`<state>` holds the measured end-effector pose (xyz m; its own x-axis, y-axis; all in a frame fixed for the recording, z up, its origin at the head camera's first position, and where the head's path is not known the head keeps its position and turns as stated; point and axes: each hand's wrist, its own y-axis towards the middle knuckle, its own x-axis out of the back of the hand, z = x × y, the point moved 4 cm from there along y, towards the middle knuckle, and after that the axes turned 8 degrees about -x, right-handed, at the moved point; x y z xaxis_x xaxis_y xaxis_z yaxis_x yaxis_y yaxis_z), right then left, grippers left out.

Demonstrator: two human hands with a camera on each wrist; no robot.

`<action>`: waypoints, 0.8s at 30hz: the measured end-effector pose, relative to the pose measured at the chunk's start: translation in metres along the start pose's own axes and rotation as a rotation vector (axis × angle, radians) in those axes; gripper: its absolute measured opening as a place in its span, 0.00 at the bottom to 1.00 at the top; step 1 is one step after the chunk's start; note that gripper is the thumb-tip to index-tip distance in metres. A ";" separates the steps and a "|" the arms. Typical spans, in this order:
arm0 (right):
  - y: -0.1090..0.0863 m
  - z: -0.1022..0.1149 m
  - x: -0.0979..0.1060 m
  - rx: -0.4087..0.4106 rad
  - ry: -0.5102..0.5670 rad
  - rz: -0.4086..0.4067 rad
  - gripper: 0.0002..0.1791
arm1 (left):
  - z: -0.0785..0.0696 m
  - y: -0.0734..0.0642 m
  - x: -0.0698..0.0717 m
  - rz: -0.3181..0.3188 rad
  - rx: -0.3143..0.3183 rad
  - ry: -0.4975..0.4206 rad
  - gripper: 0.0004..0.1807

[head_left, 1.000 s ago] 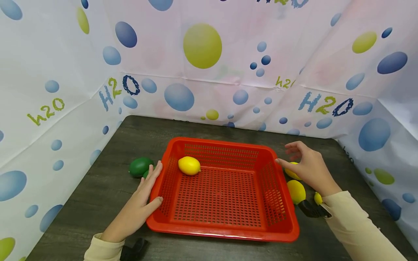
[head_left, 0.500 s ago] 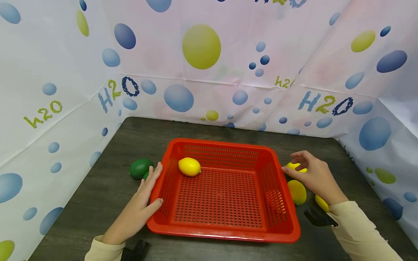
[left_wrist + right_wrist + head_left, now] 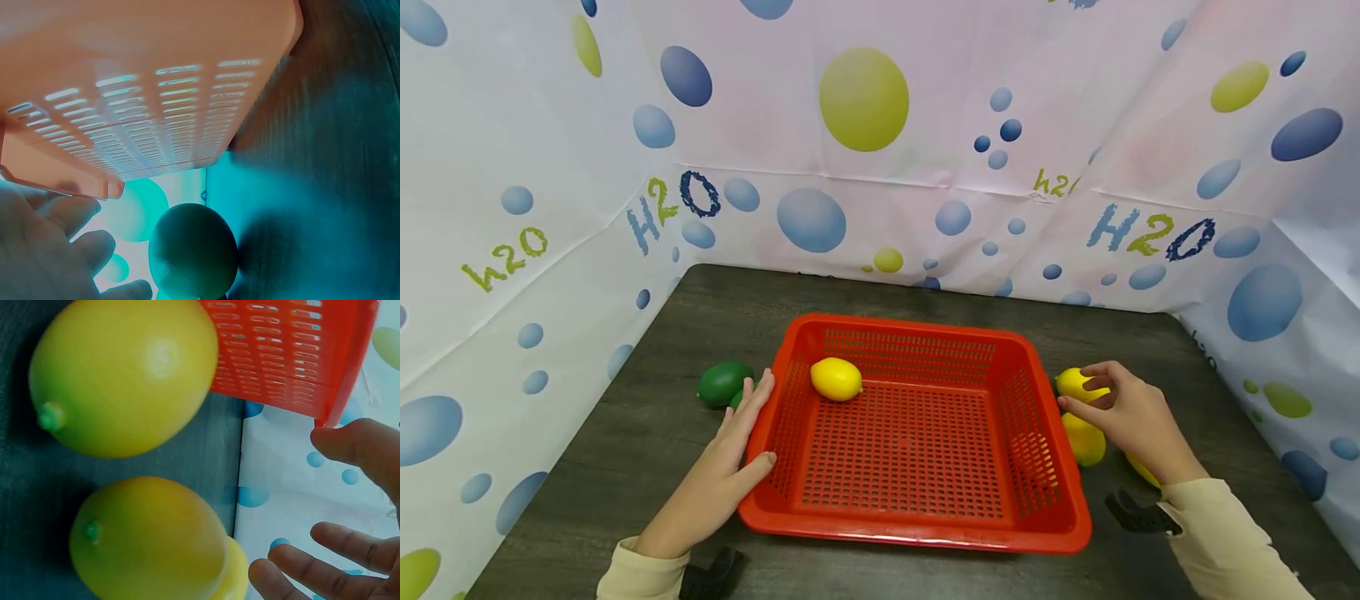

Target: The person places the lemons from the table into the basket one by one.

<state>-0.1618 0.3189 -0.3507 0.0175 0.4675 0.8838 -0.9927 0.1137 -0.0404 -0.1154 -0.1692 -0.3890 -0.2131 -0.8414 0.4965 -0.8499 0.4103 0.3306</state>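
A red plastic basket [image 3: 917, 540] with perforated walls stands on the dark table. One lemon [image 3: 837, 379] lies inside it, near the left wall. My left hand [image 3: 711, 479] rests along the basket's left rim with straight fingers. Beside those fingertips are a dark green fruit [image 3: 722, 383] and a second green piece, mostly hidden. Past the right rim, my right hand [image 3: 1138, 421] hovers with thumb and fingers apart, holding nothing. Near it lie a lemon [image 3: 1081, 384], a rounder yellow fruit [image 3: 1084, 439] and another yellow fruit [image 3: 1141, 469] partly covered by the wrist.
The dark wooden table [image 3: 737, 292] reaches back to a white curtain [image 3: 760, 117] printed with bubbles, which also hangs at both sides. Black camera straps [image 3: 1138, 514] sit at the wrists.
My right hand has drawn back from the basket's right rim, moving right and toward me, so more of the far lemon shows. The left hand stays on the rim.
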 end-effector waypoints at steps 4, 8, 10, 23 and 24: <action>-0.002 -0.006 -0.004 -0.030 -0.004 0.016 0.43 | 0.000 0.000 0.000 0.000 -0.001 -0.003 0.48; -0.006 -0.013 -0.008 -0.037 -0.019 0.020 0.41 | 0.000 0.001 0.000 0.002 -0.009 -0.001 0.48; -0.008 -0.015 -0.009 -0.030 -0.018 0.014 0.39 | 0.000 0.001 0.000 0.002 -0.008 0.004 0.48; -0.015 -0.026 -0.018 -0.045 -0.013 0.030 0.35 | 0.000 -0.001 0.001 0.000 0.006 -0.002 0.47; -0.015 -0.027 -0.019 -0.048 -0.015 0.031 0.35 | 0.000 -0.001 0.002 -0.001 0.004 -0.004 0.47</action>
<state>-0.1440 0.3319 -0.3793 -0.0157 0.4582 0.8887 -0.9858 0.1417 -0.0904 -0.1152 -0.1708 -0.3887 -0.2147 -0.8433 0.4928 -0.8518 0.4085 0.3279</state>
